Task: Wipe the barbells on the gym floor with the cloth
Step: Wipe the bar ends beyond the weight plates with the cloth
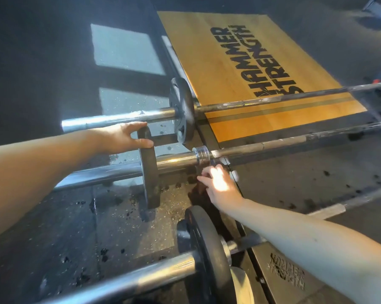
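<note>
Closest to you, the nearest barbell (141, 275) lies on the speckled floor (53, 227), its black plate (207, 249) upright. Just beyond, your right hand (220, 185) reaches below the steel collar (201, 152) of the middle barbell (174, 160), fingers bent (sun glare hides whether they hold anything). Your left hand (123, 137) pinches the top rim of that bar's small plate (150, 172) between fingers and thumb. Farther off, the third barbell (119, 119) carries a far plate (181, 110) beside the wooden platform (229, 51).
</note>
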